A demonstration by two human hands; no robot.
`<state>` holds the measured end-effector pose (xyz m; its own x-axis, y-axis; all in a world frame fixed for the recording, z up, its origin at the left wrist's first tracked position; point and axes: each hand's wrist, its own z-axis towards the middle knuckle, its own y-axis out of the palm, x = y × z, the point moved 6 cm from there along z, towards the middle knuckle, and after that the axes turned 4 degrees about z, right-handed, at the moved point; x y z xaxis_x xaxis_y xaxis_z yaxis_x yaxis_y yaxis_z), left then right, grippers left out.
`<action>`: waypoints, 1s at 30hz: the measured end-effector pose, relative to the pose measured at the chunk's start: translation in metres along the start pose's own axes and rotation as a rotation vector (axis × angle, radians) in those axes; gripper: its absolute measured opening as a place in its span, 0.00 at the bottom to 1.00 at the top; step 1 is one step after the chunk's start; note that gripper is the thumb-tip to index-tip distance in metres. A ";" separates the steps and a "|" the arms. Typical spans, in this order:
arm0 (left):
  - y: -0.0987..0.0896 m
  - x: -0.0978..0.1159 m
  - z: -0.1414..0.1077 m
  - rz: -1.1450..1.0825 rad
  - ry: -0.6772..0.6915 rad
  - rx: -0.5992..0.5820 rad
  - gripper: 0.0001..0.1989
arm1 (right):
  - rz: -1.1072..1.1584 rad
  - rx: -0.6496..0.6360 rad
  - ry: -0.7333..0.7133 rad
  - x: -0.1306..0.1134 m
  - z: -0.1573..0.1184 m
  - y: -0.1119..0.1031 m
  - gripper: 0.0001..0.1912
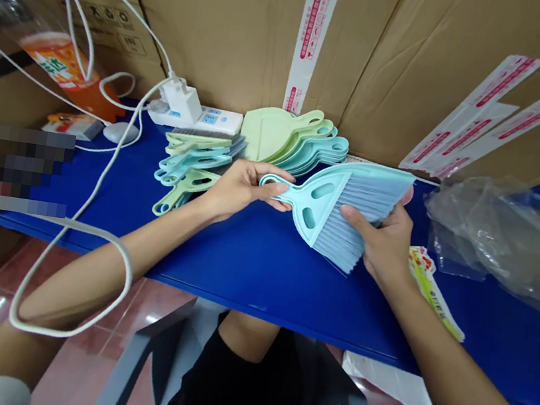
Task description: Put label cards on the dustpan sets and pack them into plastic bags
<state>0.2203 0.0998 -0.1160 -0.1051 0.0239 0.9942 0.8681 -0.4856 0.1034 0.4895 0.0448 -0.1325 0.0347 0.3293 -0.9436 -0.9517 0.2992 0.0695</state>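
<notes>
A light blue hand brush [312, 205] lies against a matching blue dustpan [389, 174], both held above the blue table. Their handles overlap at the left, where my left hand [244, 189] pinches them. At the other end my right hand [388, 239] grips the pan's wide edge, its thumb on the grey bristles. Behind them is a stack of green and blue dustpans [270, 132]. Several green and blue brushes [190, 181] are piled just left of my left hand.
On the blue table [252, 260], a power strip [221, 120] with white cables and an orange drink bottle [63, 66] are at left. Clear plastic bags [512, 230] and a colourful card [433, 292] lie right. Cardboard boxes [234, 30] stand behind.
</notes>
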 end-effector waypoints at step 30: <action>-0.021 0.018 0.002 -0.061 0.109 0.066 0.28 | 0.104 -0.198 0.125 -0.013 -0.006 0.029 0.32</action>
<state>0.2013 0.1124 -0.1002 -0.2075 -0.0455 0.9772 0.8881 -0.4275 0.1687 0.4592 0.0443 -0.1202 -0.0932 0.2319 -0.9683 -0.9897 0.0845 0.1155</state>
